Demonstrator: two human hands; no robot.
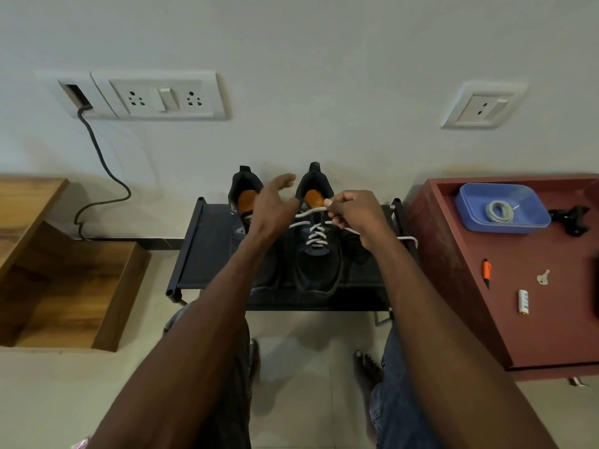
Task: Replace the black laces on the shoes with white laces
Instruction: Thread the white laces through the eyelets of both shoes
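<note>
Two dark shoes with orange insoles stand side by side on a black rack, toes toward me. The right shoe carries a white lace crossed through several eyelets. My right hand pinches one end of that lace above the shoe's tongue; the other end trails right over the rack edge. My left hand hovers over the left shoe with fingers spread, holding nothing. A second coiled white lace lies in a blue tray on the red table. A black lace lies bunched beside the right shoe.
The red table at right holds a black clip, an orange-handled tool, a key and a battery. A wooden shelf stands at left. Wall sockets and a cable are behind. My bare feet rest on the floor.
</note>
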